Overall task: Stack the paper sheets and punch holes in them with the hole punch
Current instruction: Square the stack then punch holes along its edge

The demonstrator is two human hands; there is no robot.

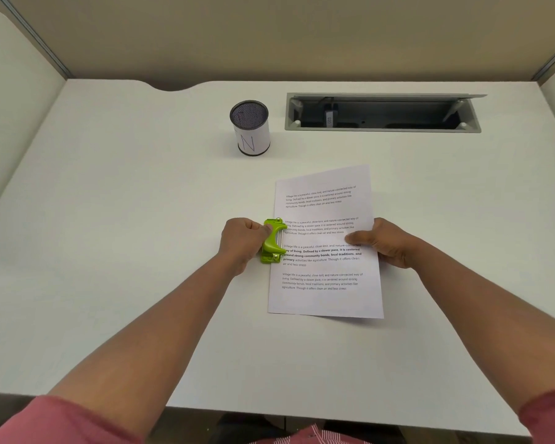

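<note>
Paper sheets (326, 241) lie squared in one stack near the middle of the surface (125, 193), toward the right, their long axis running from the near edge to the far edge with a slight tilt. In the head view, the only view, the green hole punch (273, 241) sits at the stack's left long edge, about halfway along, with its own long axis parallel to that edge and its mouth facing right over the margin. The left hand (242, 240) is right behind the punch, fingers curled around its back and lever, so this hand is the one placed to press. The right hand (386, 241) holds the opposite, right edge, thumb lying on top of the printed page and the other fingers curled at or under the edge, steadying the stack against the punch.

The coming press depends, I judge, on the left edge being seated fully and squarely in the slot. How deep the paper sits in the slot cannot be seen, since the punch body covers it. Nor can the number of sheets be counted, or any holes already made be seen. Whether the lever is down or up is hard to tell.

Near the far edge stand a mesh pen cup (250, 128) and an open cable tray (382, 113).
</note>
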